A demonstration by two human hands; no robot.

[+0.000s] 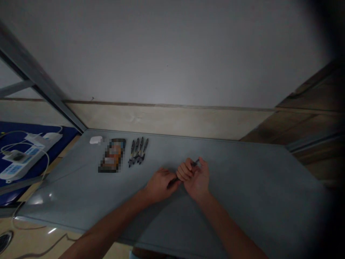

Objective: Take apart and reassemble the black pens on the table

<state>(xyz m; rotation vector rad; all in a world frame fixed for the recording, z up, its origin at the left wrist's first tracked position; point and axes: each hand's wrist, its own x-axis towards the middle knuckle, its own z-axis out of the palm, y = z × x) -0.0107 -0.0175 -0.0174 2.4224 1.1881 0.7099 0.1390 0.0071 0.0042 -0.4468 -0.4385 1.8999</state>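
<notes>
A dark, slim pen [195,163] runs between my two hands above the middle of the grey table. Its upper right end shows between the fingertips and thumb of my right hand [196,180], whose fingers curl round it. My left hand [162,184] pinches the lower left end, and the hands touch or nearly touch. Much of the pen is hidden by fingers. Left of my hands, several dark pens [138,151] lie side by side on the table, with small dark parts by their lower ends.
A pixelated phone-like object [112,156] and a small white case [96,140] lie on the table [248,172] at the left. Beyond its left edge, a white power strip [24,162] with cables rests on a blue surface. A wall stands behind.
</notes>
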